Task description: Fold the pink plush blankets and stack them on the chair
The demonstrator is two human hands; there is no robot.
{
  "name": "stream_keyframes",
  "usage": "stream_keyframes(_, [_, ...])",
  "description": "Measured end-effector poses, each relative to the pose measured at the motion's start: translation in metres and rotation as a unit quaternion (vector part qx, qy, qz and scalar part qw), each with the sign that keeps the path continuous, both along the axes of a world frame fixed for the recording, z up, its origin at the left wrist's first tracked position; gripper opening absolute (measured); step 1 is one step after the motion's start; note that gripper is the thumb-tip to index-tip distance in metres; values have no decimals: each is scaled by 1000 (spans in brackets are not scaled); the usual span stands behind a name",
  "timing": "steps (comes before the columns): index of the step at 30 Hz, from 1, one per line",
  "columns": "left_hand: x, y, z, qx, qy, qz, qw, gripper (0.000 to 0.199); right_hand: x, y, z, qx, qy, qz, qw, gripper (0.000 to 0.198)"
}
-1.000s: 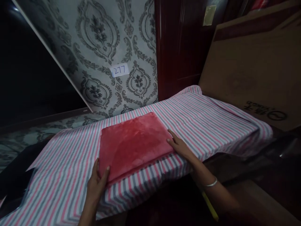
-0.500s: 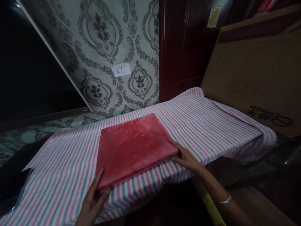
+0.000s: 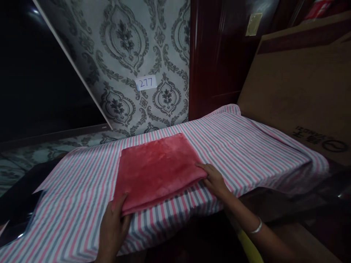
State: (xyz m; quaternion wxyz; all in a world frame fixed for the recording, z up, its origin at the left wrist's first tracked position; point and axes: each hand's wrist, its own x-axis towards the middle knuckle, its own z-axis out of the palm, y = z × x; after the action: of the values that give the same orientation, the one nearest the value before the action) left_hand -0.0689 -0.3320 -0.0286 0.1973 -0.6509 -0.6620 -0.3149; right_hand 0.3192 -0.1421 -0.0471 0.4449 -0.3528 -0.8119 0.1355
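A folded red plush cloth lies flat on a striped pink, grey and white sheet. At its near left corner, my left hand grips the fabric, thumb on top and fingers tucked below. The near right corner is pinched by my right hand, which has a pale bracelet at the wrist. Along the near edge the cloth's layers show, slightly raised off the sheet. The fingertips under the cloth are hidden.
A large dark screen stands at the left before patterned wallpaper, which bears a paper label reading 277. A big cardboard box leans at the right, beside a dark red wooden panel.
Both hands have closed more tightly on the near corners of the red cloth. Its near edge has risen a little. The view has shifted slightly.
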Motion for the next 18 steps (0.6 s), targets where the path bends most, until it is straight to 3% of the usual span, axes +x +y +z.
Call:
stream_keyframes(2, [1,4,17,31,10,10,999,40,-3,9,13,35,24,6,999,48])
stream_keyframes(5, [1,13,62,74,-16,-2,997,35,-8,24,51,48,54,0,997,35])
stream_keyframes(7, [3,22,103,97,-65,-23,993,35,-11,31,88,38,70,-25,997,31])
stream_keyframes(9, [4,31,148,128,-110,4,986,36,-12,36,130,37,97,-44,994,30])
stream_keyframes(13, [5,56,231,153,-217,21,964,51,-15,52,200,-7,209,11,978,31])
stream_keyframes(16, [-2,86,268,110,-301,-10,947,54,-22,81,222,-88,300,61,948,32])
stream_keyframes(18, [-11,111,272,49,-355,-19,933,52,-30,104,219,-160,326,82,928,33])
